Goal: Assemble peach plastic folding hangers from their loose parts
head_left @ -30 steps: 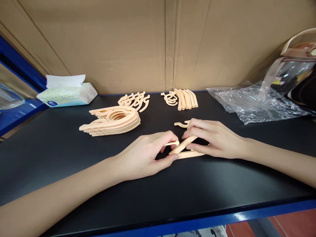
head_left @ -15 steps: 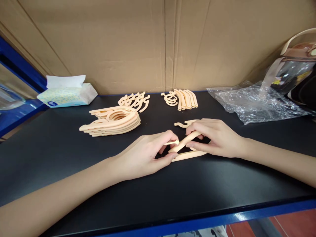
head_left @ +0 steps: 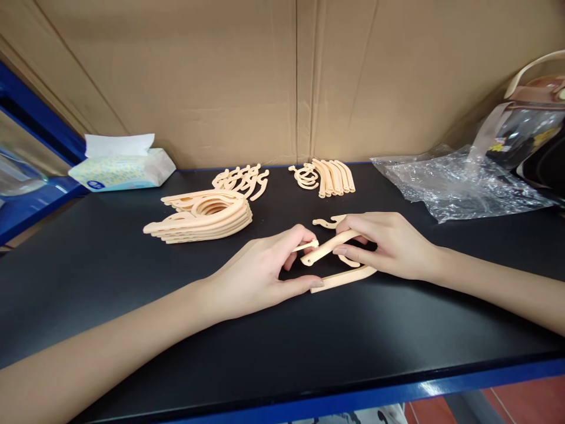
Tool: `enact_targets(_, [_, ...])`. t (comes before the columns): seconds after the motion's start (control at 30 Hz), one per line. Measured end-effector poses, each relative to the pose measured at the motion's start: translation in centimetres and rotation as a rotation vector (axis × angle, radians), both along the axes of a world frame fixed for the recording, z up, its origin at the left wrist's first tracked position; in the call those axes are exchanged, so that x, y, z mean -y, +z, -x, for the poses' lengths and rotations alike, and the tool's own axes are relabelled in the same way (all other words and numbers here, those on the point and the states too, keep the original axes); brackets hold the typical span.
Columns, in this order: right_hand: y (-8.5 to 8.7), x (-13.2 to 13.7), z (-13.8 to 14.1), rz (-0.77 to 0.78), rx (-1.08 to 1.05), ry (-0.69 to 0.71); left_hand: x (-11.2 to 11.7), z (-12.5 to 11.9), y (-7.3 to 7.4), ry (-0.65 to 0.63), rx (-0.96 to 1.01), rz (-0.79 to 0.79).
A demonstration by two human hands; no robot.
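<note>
My left hand (head_left: 260,272) pinches a small peach plastic piece (head_left: 308,245) between forefinger and thumb, with its thumb resting by the end of a lower hanger arm (head_left: 342,278) that lies on the black table (head_left: 110,294). My right hand (head_left: 388,244) is closed round an upper hanger arm (head_left: 324,248), holding it tilted above the lower one. A peach hook (head_left: 325,223) lies just behind my right hand's fingers.
A stack of peach hangers (head_left: 203,215) lies at the left middle. Loose hooks (head_left: 242,178) and a row of hanger arms (head_left: 329,176) lie near the cardboard wall. A tissue pack (head_left: 121,166) stands far left. Crumpled clear plastic (head_left: 454,182) and a bag (head_left: 529,118) sit right.
My right hand has lifted the upper hanger arm, so the gap between it and the lower arm has widened. My left hand's pinched piece has risen slightly.
</note>
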State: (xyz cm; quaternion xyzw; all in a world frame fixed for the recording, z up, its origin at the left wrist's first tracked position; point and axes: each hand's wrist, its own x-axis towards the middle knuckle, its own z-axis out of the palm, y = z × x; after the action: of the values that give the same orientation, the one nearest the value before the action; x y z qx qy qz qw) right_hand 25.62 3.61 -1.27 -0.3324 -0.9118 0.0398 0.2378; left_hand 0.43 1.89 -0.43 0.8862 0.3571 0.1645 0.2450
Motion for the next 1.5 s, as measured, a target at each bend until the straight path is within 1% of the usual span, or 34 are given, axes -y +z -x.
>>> enact_targets(0.2, [0.07, 0.06, -0.08, 0.042, -0.005, -0.013, -0.03, 0.03, 0.06, 0.031, -0.028, -0.034])
enact_targets(0.33, [0.06, 0.06, -0.1, 0.045, -0.01, -0.015, -0.02, -0.07, 0.01, 0.039, -0.031, -0.091])
enact_targets(0.7, [0.04, -0.01, -0.16, 0.069, 0.0, -0.044, 0.07, -0.06, -0.06, 0.013, -0.082, -0.144])
enact_targets(0.83, [0.02, -0.06, -0.1, 0.041, 0.013, -0.061, 0.08, -0.13, -0.34, -0.01, -0.067, -0.252])
enact_targets(0.9, [-0.04, -0.08, -0.07, 0.031, 0.019, -0.074, 0.05, -0.15, -0.45, 0.025, -0.046, -0.314])
enact_targets(0.97, [-0.11, -0.1, -0.06, 0.033, 0.018, -0.079, 0.03, -0.14, -0.46, 0.074, -0.025, -0.345])
enact_targets(1.03, [-0.15, -0.12, -0.07, 0.037, 0.016, -0.08, 0.03, -0.13, -0.37, 0.101, -0.026, -0.34])
enact_targets(1.23, [-0.15, -0.2, -0.1, 0.056, 0.023, -0.102, 0.05, -0.32, -0.22, 0.12, -0.047, -0.326])
enact_targets(1.4, [-0.23, -0.36, -0.12, 0.078, -0.001, -0.189, 0.13, -0.32, -0.44, 0.18, 0.004, -0.312])
enact_targets(1.5, [-0.28, -0.54, -0.16, 0.095, -0.028, -0.236, 0.25, -0.26, -0.51, 0.184, 0.02, -0.313])
